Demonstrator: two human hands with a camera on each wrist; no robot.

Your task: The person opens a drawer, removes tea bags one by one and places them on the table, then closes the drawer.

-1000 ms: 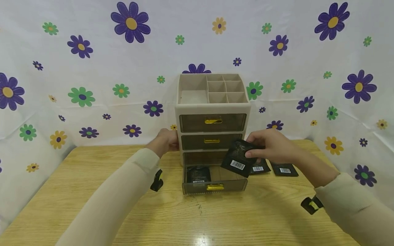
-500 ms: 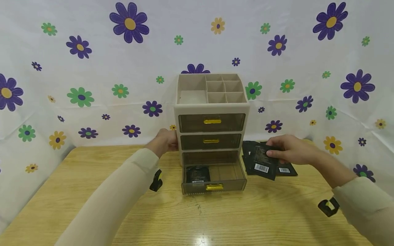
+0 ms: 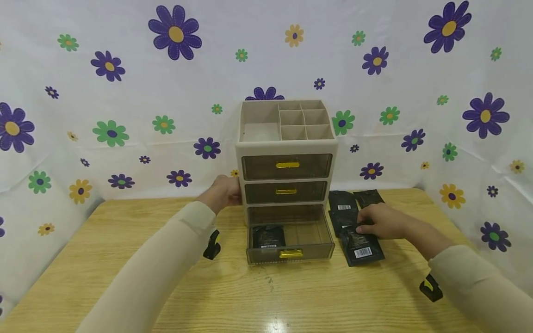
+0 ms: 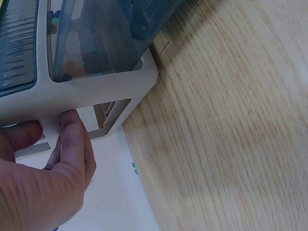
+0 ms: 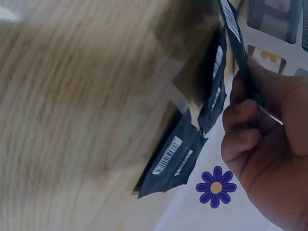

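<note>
A beige drawer organizer (image 3: 287, 148) with smoky drawers and gold handles stands on the table. Its bottom drawer (image 3: 308, 233) is pulled out, with a black sachet (image 3: 268, 237) lying in the left part. My left hand (image 3: 226, 190) grips the organizer's side frame, thumb and fingers round a bar (image 4: 49, 127) in the left wrist view. To the right of the drawer, my right hand (image 3: 385, 222) pinches the upper edge of another black sachet (image 3: 363, 252), barcode side showing, low over the table. Behind it lie more black sachets (image 3: 342, 201), partly overlapped by the held one.
The wooden table (image 3: 266, 296) reaches to a white flowered cloth (image 3: 137, 92) hung behind and at the sides. The organizer's top has open compartments (image 3: 306, 120). A further black sachet (image 3: 369, 197) lies at the back, right of the organizer.
My right hand has carried its sachet from over the open drawer's right side out to the right, then down and nearer me. My left hand stays on the organizer.
</note>
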